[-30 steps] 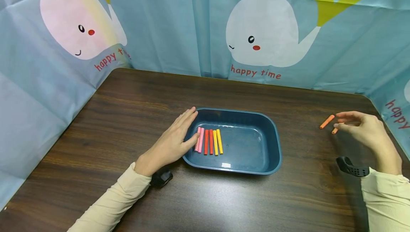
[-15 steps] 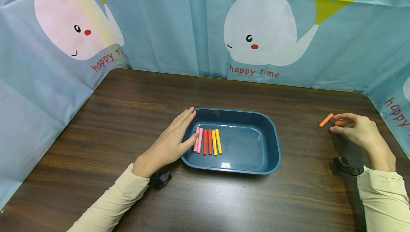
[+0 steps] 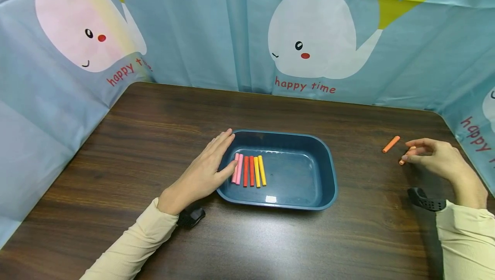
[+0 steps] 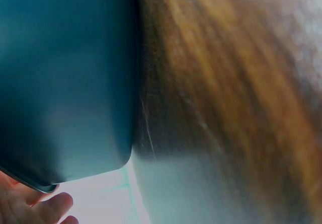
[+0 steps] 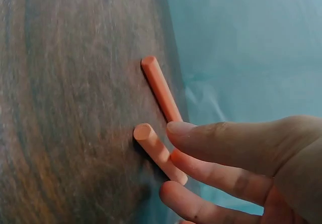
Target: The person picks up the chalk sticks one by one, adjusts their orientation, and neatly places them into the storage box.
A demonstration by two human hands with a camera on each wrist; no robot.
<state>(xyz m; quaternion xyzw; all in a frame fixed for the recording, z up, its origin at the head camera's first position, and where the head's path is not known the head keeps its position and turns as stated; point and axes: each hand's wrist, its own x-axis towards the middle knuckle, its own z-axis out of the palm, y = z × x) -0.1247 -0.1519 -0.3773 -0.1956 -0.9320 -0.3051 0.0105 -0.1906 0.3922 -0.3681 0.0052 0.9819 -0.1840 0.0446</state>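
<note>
My left hand (image 3: 205, 168) rests on the left end of a dark blue plastic tray (image 3: 278, 206), fingers fairly straight and thumb over the rim. Pairs of pink chalk sticks (image 3: 239, 171), red chalk sticks (image 3: 252, 172) and yellow chalk sticks (image 3: 262, 171) lie side by side inside. At the far right, my right hand (image 3: 441, 157) hovers over a pale orange chalk stick (image 5: 156, 153) on the table. Its thumb and fingers are loosely bent beside this stick, with no clear pinch. A deeper orange chalk stick (image 5: 160, 85) lies just left of it in the head view.
The dark wooden table (image 3: 348, 245) reaches back to a light blue curtain (image 3: 193, 31) printed with whales. The right part of the tray floor (image 3: 294, 177) is bare. A black wrist strap (image 3: 425, 200) sits on the right wrist, and another on the left.
My right hand first closes in over the nearer orange chalk stick, then draws slightly right, leaving more of the stick visible. My left hand stays on the tray's rim.
</note>
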